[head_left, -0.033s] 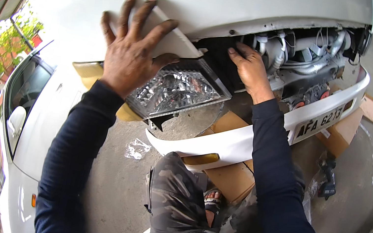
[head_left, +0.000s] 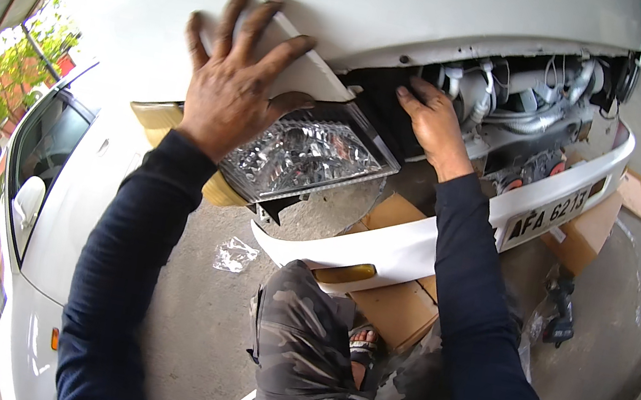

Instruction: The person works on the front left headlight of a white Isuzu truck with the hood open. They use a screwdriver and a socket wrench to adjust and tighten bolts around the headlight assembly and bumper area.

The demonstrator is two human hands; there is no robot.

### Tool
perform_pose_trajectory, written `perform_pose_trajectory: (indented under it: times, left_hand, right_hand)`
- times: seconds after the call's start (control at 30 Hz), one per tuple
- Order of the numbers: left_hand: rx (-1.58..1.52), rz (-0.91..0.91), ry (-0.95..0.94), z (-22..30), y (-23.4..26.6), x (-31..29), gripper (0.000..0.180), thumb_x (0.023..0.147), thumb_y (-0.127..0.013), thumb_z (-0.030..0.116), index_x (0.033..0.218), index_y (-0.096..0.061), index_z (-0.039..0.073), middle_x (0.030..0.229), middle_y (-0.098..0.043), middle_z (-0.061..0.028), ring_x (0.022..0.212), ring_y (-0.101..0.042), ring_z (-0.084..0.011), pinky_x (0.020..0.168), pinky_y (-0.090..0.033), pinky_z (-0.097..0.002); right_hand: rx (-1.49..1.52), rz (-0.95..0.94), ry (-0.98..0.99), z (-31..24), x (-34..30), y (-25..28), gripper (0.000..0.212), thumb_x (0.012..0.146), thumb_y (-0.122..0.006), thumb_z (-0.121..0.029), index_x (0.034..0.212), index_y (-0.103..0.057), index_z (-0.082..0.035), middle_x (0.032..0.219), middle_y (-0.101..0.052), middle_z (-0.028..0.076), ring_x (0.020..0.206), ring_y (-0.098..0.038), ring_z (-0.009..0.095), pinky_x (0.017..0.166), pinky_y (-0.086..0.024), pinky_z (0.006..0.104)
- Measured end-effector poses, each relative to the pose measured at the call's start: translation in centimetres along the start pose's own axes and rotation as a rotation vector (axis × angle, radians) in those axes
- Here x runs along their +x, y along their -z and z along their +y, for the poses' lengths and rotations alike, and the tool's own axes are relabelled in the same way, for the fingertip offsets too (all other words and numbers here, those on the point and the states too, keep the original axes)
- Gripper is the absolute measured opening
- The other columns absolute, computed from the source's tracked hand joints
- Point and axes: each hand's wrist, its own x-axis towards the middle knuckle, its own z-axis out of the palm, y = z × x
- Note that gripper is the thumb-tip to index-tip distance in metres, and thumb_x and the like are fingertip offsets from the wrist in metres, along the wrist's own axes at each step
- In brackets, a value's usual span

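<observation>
Head view: compared with the earlier frame, I find very little changed; the scene has slid slightly, while both hands keep practically the same places on the car. My left hand (head_left: 236, 95) lies with fingers spread over the white fender (head_left: 141, 53), its thumb by the upper edge of the headlight (head_left: 311, 156). That headlight sits just right of and below this hand, between the two. My right hand (head_left: 436, 130) reaches beside its inner end, thumb and forefinger close together; I cannot tell whether they pinch anything, and the other fingers are hidden.

The left hand and wrist cover part of the headlight, and the dark gap left of the right fingertips is hard to read. Hoses (head_left: 537, 114) lie right of that hand. Below it, my sleeve (head_left: 471, 244) blocks part of the white bumper (head_left: 392, 255); farther down are cardboard (head_left: 395, 312) and, rightward, a drill (head_left: 562, 315).
</observation>
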Motion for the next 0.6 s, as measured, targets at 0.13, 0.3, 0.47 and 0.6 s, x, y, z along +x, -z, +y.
perform_pose_trajectory:
  times: [0.13, 0.3, 0.47, 0.6]
  left_hand:
    - [-0.022, 0.056, -0.153, -3.5, 1.2, 2.5, 0.064, 0.081, -0.076, 0.061, 0.138, -0.057, 0.040, 0.160, -0.035, -0.0077, 0.154, -0.022, -0.0309, 0.126, -0.004, -0.0608]
    - [-0.006, 0.156, -0.047, -7.8, 5.4, 3.6, 0.064, 0.080, -0.079, 0.041, 0.137, -0.056, 0.019, 0.151, -0.039, -0.0188, 0.148, -0.025, -0.0460, 0.121, -0.018, -0.0642]
    - [-0.011, 0.236, 0.002, -9.6, 6.5, 1.6, 0.063, 0.081, -0.077, 0.044, 0.135, -0.057, 0.017, 0.146, -0.044, -0.0218, 0.144, -0.033, -0.0464, 0.118, -0.029, -0.0610]
    - [-0.015, 0.256, 0.106, -9.8, 4.3, 0.6, 0.086, 0.075, -0.077, 0.068, 0.149, -0.045, 0.040, 0.163, -0.030, -0.0127, 0.154, -0.018, -0.0381, 0.125, -0.010, -0.0630]
  right_hand:
    - [-0.024, -0.092, 0.039, 0.3, 0.2, 0.9, 0.058, 0.100, -0.064, -0.027, 0.141, -0.050, 0.011, 0.145, -0.053, 0.029, 0.135, -0.052, 0.033, 0.112, -0.039, 0.0356]
    - [-0.136, -0.073, 0.157, 0.8, -0.7, 1.2, 0.057, 0.101, -0.061, -0.033, 0.141, -0.050, 0.007, 0.142, -0.055, 0.029, 0.134, -0.053, 0.038, 0.111, -0.041, 0.0390]
    - [-0.267, 0.085, 0.195, -1.5, -2.3, 0.1, 0.078, 0.093, -0.070, -0.052, 0.141, -0.048, 0.006, 0.138, -0.056, 0.027, 0.131, -0.053, 0.037, 0.110, -0.042, 0.0427]
    - [-0.362, 0.200, 0.274, -3.5, -2.9, -2.6, 0.108, 0.078, -0.078, -0.066, 0.146, -0.034, 0.005, 0.141, -0.042, 0.034, 0.134, -0.043, 0.046, 0.111, -0.039, 0.0513]
